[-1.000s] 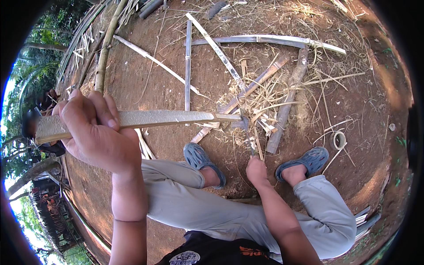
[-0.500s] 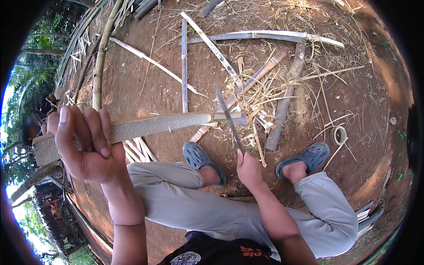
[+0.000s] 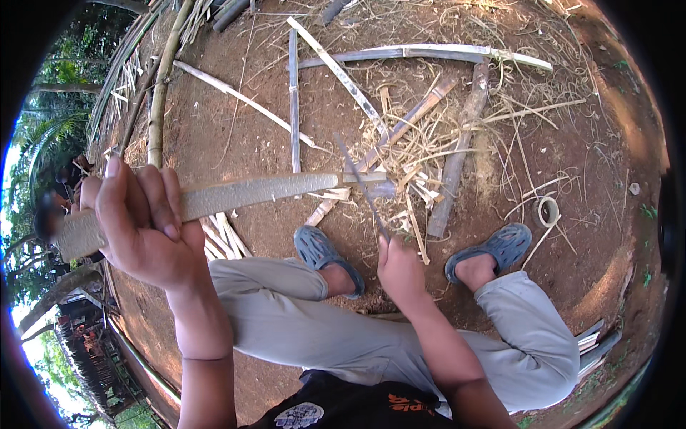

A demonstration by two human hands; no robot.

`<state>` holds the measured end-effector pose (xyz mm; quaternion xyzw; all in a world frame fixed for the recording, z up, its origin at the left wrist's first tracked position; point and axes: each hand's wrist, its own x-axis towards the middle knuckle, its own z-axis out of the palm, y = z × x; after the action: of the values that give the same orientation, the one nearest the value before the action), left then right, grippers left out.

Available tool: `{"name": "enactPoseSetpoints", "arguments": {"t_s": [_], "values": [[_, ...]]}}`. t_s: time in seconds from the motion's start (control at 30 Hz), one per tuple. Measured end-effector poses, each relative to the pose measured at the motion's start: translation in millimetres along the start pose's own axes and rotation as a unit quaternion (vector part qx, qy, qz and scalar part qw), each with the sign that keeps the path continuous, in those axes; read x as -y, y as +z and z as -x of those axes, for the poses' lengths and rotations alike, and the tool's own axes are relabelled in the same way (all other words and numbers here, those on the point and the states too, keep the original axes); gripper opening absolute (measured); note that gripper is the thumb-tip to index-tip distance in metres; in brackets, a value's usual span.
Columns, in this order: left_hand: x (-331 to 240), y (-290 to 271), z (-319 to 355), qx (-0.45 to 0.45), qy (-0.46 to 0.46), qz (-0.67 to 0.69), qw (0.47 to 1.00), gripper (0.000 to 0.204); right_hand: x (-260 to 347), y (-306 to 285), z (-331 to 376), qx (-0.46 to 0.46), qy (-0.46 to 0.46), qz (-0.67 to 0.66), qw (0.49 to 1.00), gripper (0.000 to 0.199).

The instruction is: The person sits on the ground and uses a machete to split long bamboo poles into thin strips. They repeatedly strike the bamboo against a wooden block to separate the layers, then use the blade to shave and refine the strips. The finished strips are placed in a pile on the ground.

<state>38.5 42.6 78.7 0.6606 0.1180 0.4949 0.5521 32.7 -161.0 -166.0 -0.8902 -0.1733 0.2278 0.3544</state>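
Note:
My left hand (image 3: pixel 146 225) is closed around a long, pale piece of split bamboo (image 3: pixel 261 189), raised at the left and pointing to the right. Its far end is cut down to a narrow tongue past a step. In my right hand (image 3: pixel 401 275) is a knife (image 3: pixel 368 196) with a long, thin, dark blade that slants up and to the left. That blade crosses the narrow end of the bamboo; whether it touches the wood I cannot tell. The knife's handle is hidden in my fist.
Shavings (image 3: pixel 457 132) lie heaped beyond my feet, around a round log (image 3: pixel 457 164) and bamboo strips (image 3: pixel 294 100). A bamboo ring (image 3: pixel 548 211) rests by my right clog (image 3: pixel 493 250). Bamboo poles (image 3: pixel 163 93) lie at the left. A person (image 3: pixel 53 207) is at the left rim.
The knife's tip has moved slightly left and its blade is slightly blurred. The bamboo's narrow end has tilted up a little, with my left hand barely shifted.

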Motion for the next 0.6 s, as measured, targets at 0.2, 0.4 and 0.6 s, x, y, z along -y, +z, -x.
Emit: {"name": "enactPoseSetpoints", "arguments": {"t_s": [0.2,0.4,0.6], "values": [[-3,9,1,0.040,0.003,0.013,0.999,0.026,-76,38,-18,0.023,0.077,0.083,0.993,0.033],[-10,-2,-3,-0.003,0.011,0.025,1.000,0.018,-27,18,7,0.042,0.050,0.054,0.996,0.032],[-15,15,5,-0.017,0.058,-0.098,0.993,0.015,-36,33,11,0.019,0.091,0.047,0.995,0.029]]}}
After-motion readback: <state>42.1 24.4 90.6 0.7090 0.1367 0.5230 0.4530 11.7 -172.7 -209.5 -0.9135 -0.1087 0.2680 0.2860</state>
